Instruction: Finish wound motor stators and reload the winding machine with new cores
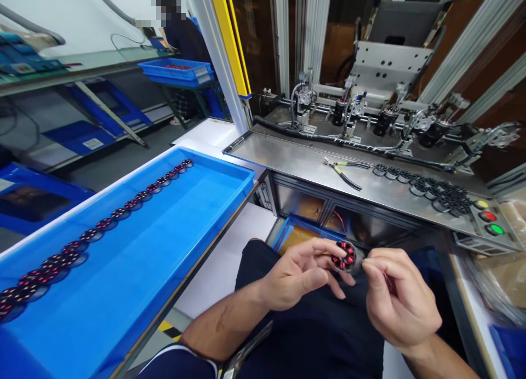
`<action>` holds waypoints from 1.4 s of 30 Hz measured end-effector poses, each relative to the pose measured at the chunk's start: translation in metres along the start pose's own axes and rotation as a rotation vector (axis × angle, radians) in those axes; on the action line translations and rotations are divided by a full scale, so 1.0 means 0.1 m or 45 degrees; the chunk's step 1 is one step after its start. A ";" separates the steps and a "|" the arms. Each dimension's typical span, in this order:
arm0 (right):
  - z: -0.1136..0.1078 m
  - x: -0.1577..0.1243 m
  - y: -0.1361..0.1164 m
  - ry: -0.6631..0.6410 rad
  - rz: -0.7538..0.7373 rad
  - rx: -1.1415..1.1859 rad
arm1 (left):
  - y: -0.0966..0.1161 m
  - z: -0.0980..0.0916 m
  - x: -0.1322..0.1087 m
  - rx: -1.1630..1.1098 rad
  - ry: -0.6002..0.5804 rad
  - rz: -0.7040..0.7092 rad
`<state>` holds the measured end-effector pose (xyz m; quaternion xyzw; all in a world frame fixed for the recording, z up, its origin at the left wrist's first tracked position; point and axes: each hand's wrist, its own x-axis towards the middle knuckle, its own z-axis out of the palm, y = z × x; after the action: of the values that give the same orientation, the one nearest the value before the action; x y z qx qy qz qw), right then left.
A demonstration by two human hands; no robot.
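Above my lap, my left hand [302, 275] holds a small round motor part [344, 257] with red copper windings and a dark ring-shaped housing. Its fingers curl about the part, with one fingertip on the wound face. Close by on the right, my right hand [400, 294] is closed in a pinch at the part's side. Thin red wires [388, 282] show inside its curled fingers. Just what the fingertips pinch is mostly hidden. A blue tray [135, 258] at my left carries a long row of similar red-wound parts [104, 224] along its far side.
On the metal ledge [283, 154] lie green-and-black-handled pliers [343, 171] and several black ring parts [427, 187]. Behind stands a machine with clamps [386, 121]. Coloured buttons [489, 216] are at right. A person [187, 39] is beside another blue bin [176, 73] in back.
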<state>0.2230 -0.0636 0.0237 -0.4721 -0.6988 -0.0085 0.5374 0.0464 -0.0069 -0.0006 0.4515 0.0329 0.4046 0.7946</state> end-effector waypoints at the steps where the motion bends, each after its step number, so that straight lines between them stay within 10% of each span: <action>1: 0.00 0.02 -0.02 0.000 0.035 0.038 | 0.01 0.01 0.00 0.009 0.029 0.025; 9: -0.12 0.15 -0.10 -0.192 0.003 0.206 | 0.05 0.05 0.04 -0.072 0.251 0.029; 14: -0.21 0.19 -0.06 -0.217 -0.198 0.009 | -0.01 0.02 0.03 0.056 -0.064 -0.256; 28: -0.21 0.15 -0.07 -0.229 -0.023 0.202 | 0.01 0.12 0.06 -0.042 0.244 0.047; 34: -0.28 0.24 -0.05 -0.273 -0.205 0.040 | -0.06 0.04 0.05 0.031 -0.069 -0.296; 42: -0.24 0.13 -0.01 -0.126 -0.019 0.032 | -0.14 0.14 0.05 0.218 0.099 0.026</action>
<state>0.2403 -0.0677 0.0440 -0.4598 -0.7282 0.0197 0.5078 0.0637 -0.0170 -0.0017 0.5019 0.0936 0.4258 0.7471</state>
